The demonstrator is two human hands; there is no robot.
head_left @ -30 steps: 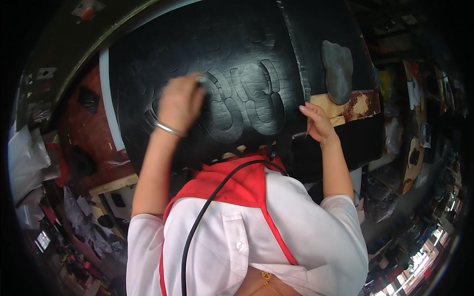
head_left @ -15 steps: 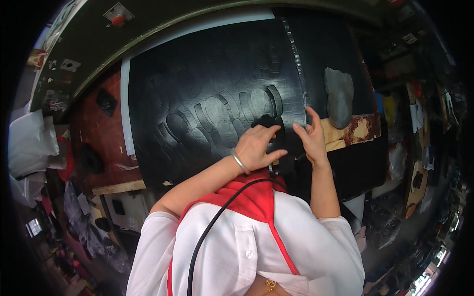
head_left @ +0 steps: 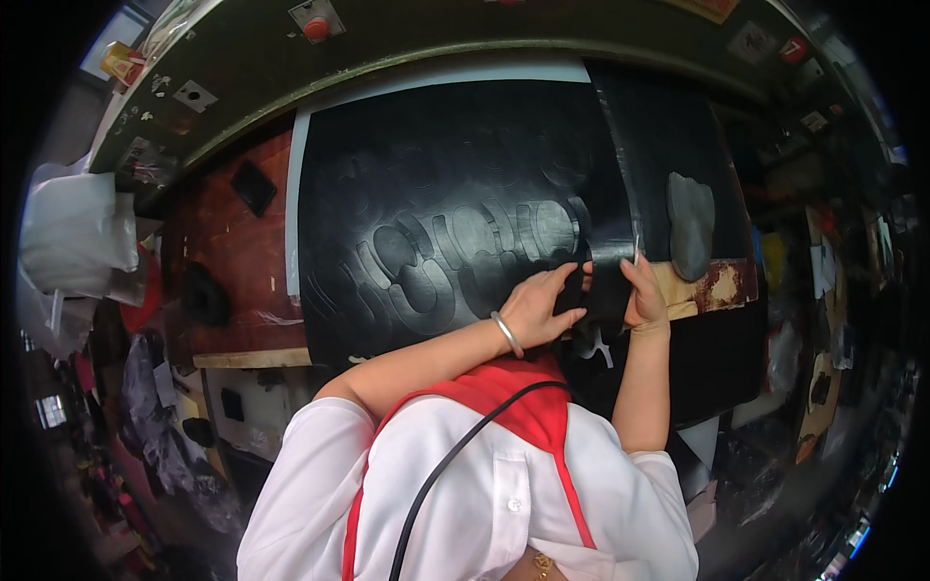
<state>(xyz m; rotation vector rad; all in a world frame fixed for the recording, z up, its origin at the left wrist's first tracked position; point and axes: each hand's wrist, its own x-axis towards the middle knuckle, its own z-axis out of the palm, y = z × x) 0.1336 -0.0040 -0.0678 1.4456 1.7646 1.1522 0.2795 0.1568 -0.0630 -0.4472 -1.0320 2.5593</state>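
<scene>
A large black sheet lies across the work surface, with a row of rounded shapes pressed or cut into it. My left hand, with a silver bangle on the wrist, and my right hand meet at the sheet's near right part. Together they pinch a black cut piece between them. A folded black strip runs up the sheet from that spot. My white shirt and red collar fill the lower part of the view.
A grey shoe-shaped piece rests on the black sheet to the right, above a worn wooden board. A red-brown surface with small black scraps lies to the left. White bags hang far left. A green machine beam with a red button arches overhead.
My left hand has swept from the left part of the sheet across to the right and joined my right hand on the black piece. The view has shifted left.
</scene>
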